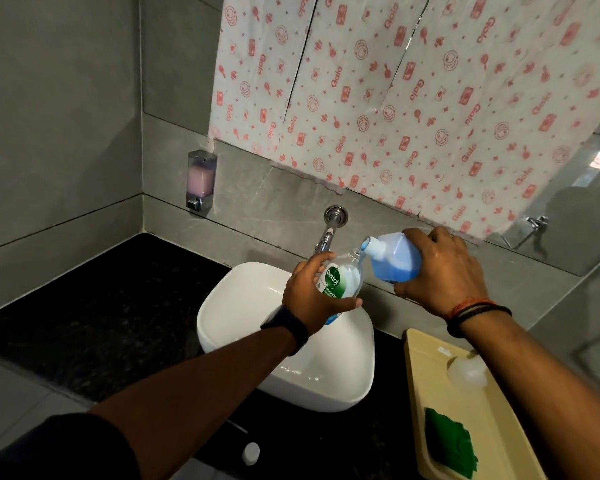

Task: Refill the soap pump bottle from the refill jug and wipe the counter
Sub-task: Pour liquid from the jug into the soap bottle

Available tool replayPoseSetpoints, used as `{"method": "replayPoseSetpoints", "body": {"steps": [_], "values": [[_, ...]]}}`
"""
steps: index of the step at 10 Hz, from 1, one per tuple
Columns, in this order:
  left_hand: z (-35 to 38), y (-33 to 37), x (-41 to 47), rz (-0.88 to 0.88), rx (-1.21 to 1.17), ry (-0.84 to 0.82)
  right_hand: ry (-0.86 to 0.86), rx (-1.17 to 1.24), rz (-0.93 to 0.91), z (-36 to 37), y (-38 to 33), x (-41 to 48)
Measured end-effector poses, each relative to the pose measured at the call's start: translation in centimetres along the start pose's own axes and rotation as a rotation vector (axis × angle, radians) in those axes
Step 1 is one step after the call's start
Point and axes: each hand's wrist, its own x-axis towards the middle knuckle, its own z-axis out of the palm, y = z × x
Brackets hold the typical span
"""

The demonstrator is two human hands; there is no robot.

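My left hand [312, 299] grips a clear soap bottle [343, 278] with a green and white label, tilted, its open neck up and to the right, over the white basin [236, 306]. In my right hand [444, 275] is the refill jug [395, 258], tipped on its side with blue liquid inside. The jug's white spout meets the bottle's open mouth. A green cloth [451, 445] lies on a beige tray [430, 375] at the right. A small white cap [250, 453] sits on the black counter [101, 306] near the front edge.
A chrome tap [328, 237] comes out of the wall just behind the bottle. A wall soap dispenser [201, 181] with pink liquid hangs at the left. A clear rounded object [466, 372] rests on the tray. Patterned paper covers the mirror above.
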Motion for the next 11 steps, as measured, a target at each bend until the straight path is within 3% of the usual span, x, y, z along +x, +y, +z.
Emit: {"method": "replayPoseSetpoints", "body": {"steps": [11], "values": [[-0.23, -0.04, 0.24, -0.02, -0.006, -0.008, -0.012, -0.002, 0.004, -0.33, -0.49, 0.16]]}}
